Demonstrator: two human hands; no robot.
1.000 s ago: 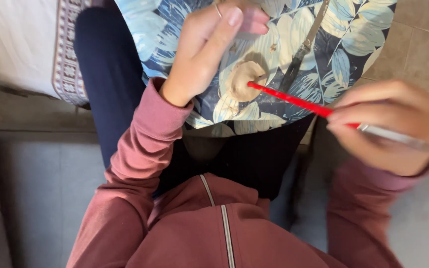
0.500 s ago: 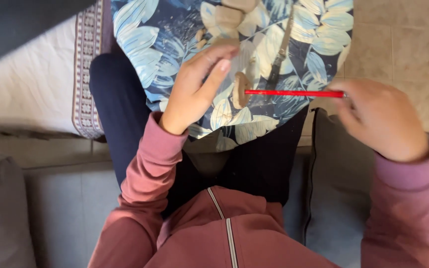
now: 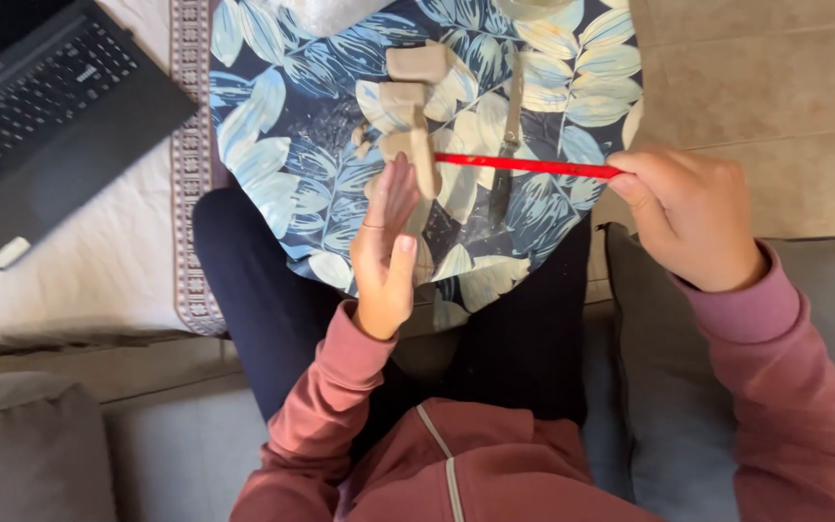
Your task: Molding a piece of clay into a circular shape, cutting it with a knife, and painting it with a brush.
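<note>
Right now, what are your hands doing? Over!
Left hand steadies a tan clay piece. Right hand grips a red stick tool, tip at the clay. A knife lies beneath on the leaf-print cloth.

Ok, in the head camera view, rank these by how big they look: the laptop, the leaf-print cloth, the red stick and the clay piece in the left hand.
1. Leaf-print cloth, largest.
2. Laptop, though the frame cuts it off, so its full size is unsure.
3. Red stick, long but very thin.
4. Clay piece, smallest, held by the left hand.
</note>
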